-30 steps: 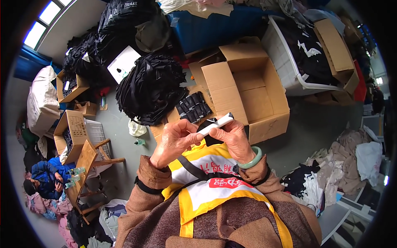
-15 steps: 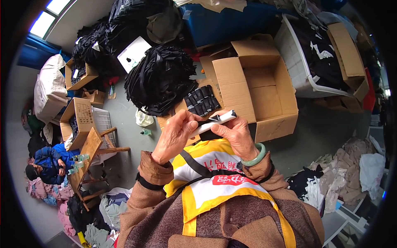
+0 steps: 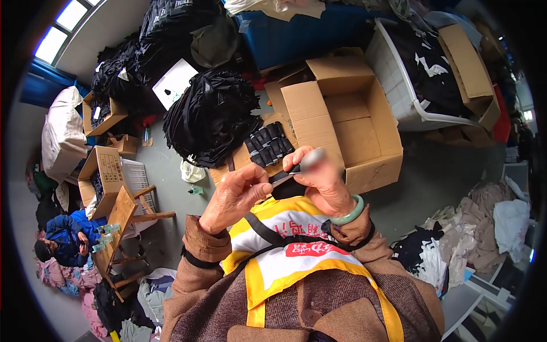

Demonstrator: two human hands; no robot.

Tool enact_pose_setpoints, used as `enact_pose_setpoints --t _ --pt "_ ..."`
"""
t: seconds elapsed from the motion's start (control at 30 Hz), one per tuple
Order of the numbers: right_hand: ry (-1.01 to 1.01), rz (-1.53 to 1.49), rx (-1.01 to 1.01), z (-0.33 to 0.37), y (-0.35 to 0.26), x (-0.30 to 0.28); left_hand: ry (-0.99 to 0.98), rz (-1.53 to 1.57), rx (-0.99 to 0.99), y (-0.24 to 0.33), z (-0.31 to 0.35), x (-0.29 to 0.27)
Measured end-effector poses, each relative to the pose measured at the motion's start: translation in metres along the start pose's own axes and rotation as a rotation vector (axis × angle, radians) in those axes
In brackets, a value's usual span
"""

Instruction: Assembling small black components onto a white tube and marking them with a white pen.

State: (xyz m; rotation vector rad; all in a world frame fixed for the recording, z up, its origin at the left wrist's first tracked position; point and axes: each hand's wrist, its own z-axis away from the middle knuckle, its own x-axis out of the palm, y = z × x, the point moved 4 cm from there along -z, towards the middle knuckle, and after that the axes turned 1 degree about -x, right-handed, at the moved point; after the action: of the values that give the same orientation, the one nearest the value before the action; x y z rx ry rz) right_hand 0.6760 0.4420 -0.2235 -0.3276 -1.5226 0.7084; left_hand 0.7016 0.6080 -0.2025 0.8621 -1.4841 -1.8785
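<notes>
Both my hands are raised in front of my chest, with a narrow black strip of cloth (image 3: 283,175) between them. My right hand (image 3: 326,188), with a pale green bangle (image 3: 350,211) at its wrist, is closed on the strip's right end; a grey blur covers part of its fingers. My left hand (image 3: 235,196) is curled in a pinch, its thumb and fingertips at the strip's left end. Whether they grip it is hard to see. Just beyond, several small black rolled bundles (image 3: 268,143) lie in rows on flat cardboard (image 3: 221,172).
An open cardboard box (image 3: 373,168) stands ahead to the right, beside a white bin (image 3: 399,80) of black cloth. A large black cloth pile (image 3: 211,114) lies ahead. At left, a seated person in blue (image 3: 62,235) is near a wooden bench (image 3: 121,219). Clothes (image 3: 484,228) heap at right.
The white roll with a black strip, held in both hands before, now hardly shows. My left hand has drawn slightly left and down, and the black strip shows between the hands.
</notes>
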Motion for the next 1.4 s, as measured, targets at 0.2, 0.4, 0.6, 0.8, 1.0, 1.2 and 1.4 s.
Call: enact_pose_setpoints --t 0.2,0.4,0.6,0.8,1.0,1.2,1.4 --pt "-0.026 -0.188 0.104 -0.001 -0.007 0.005 -0.049 -0.113 0.120 0.009 -0.004 -0.005" --pt "-0.029 0.206 -0.028 0.000 -0.010 0.008 0.092 0.025 -0.022 0.014 -0.010 -0.006" --pt "-0.103 0.375 0.001 0.000 -0.011 0.009 0.020 0.042 -0.105 0.005 -0.014 0.004" --pt "-0.018 0.417 -0.011 -0.001 -0.016 0.010 -0.024 -0.143 -0.002 0.007 -0.011 0.003" --pt "-0.025 0.553 0.044 0.002 -0.014 -0.004 0.007 0.039 -0.056 0.019 -0.009 0.010" --pt "-0.012 0.564 -0.051 0.005 -0.015 -0.003 -0.044 -0.124 0.061 0.023 -0.009 0.010" --pt "0.090 0.719 -0.056 0.015 -0.009 -0.009 -0.051 -0.230 0.069 0.021 -0.012 0.016"
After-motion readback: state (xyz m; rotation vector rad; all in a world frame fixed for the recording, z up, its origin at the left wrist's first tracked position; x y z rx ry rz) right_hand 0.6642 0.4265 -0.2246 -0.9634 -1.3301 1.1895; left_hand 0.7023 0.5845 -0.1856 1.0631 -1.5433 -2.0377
